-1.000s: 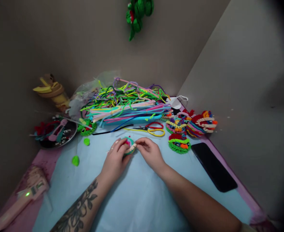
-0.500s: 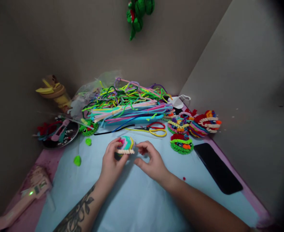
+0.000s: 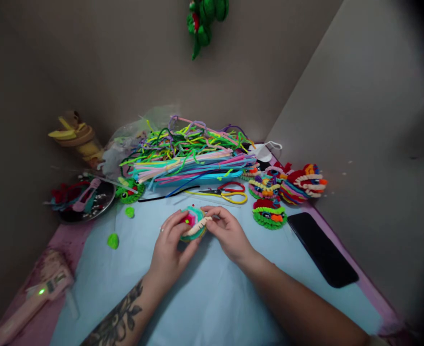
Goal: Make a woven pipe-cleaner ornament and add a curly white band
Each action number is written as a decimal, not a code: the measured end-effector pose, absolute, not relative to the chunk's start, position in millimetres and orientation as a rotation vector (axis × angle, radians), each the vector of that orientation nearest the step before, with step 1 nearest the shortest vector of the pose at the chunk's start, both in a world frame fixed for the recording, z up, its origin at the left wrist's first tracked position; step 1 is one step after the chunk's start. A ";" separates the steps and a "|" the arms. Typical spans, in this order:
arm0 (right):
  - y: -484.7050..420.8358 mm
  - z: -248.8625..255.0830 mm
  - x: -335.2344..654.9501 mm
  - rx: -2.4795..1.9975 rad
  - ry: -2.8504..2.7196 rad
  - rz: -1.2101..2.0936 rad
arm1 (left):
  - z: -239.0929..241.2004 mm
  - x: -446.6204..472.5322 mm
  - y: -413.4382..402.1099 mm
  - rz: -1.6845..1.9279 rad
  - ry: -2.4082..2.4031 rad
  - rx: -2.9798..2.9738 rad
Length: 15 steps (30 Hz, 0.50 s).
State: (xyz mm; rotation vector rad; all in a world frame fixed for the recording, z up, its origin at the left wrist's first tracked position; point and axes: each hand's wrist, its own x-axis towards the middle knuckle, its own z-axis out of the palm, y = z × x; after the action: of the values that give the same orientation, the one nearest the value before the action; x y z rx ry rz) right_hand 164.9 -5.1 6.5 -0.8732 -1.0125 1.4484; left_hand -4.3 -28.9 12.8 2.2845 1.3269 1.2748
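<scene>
Between my hands is a round, multicoloured pipe-cleaner piece point(image 3: 197, 235) with turquoise, pink and yellow rings. A ridged cream pipe-cleaner strip point(image 3: 196, 227) runs slantwise across its face. My left hand point(image 3: 172, 240) grips the round piece from the left, fingers over its face and thumb below. My right hand point(image 3: 228, 233) pinches the right end of the cream strip at the piece's edge. Just beyond lie scissors point(image 3: 230, 192) with one red and one yellow handle, beside a black pipe cleaner point(image 3: 154, 197).
A heap of pipe cleaners point(image 3: 186, 144) fills the back. Finished colourful pieces point(image 3: 269, 214) sit at right near a black phone point(image 3: 323, 250). On the left are a metal dish point(image 3: 107, 204), a green frog-like piece point(image 3: 134, 193), green tufts point(image 3: 113, 240) and a pink glue gun point(image 3: 35, 300).
The round piece has been tilted so its face and the slanting cream strip show more. My right hand has moved in from beside it and closed on the strip's end.
</scene>
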 end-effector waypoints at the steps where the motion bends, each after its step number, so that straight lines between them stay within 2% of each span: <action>1: -5.2 5.5 164.3 -0.846 -0.969 1.514 | 12.5 -4.7 -29.3 1.268 1.309 2.277; 5: -6.5 6.2 163.8 -0.830 -0.972 1.490 | 12.3 -6.5 -30.8 1.175 1.250 2.050; 12: -9.0 17.1 172.1 -0.798 -1.333 1.323 | 17.8 -9.9 -24.7 1.115 1.130 1.290; 15: -9.1 18.5 176.0 -0.786 -1.486 1.257 | 18.4 -11.9 -22.5 0.980 1.051 1.203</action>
State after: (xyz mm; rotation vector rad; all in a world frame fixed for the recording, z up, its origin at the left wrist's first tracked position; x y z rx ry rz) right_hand 176.0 -9.1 18.5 -0.7861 -1.4861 1.2569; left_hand -11.9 -22.5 18.4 1.2025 1.0507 0.9802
